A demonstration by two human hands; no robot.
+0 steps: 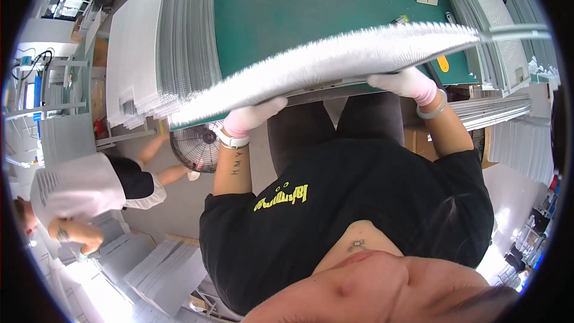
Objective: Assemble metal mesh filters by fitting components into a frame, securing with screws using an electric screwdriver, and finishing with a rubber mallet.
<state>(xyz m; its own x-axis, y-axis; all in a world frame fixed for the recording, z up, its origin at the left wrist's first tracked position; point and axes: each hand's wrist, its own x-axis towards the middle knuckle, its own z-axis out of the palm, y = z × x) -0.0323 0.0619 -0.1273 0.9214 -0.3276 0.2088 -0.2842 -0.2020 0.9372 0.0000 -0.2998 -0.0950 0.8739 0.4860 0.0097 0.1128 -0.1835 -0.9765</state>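
Ridged white panel point(341, 60) held at 12 o'clock, over the near edge of the green worktop point(275, 6).
Handling the panel seems the step in hand; the left hand point(256, 115) at 11 o'clock and the right hand point(405, 84) at 2 o'clock, well apart, look clamped on its near edge, some fingers hidden; sheet stacks stand at 10 o'clock point(188, 36) and 2 o'clock point(505, 54); the next move likely calls for even support from both hands.
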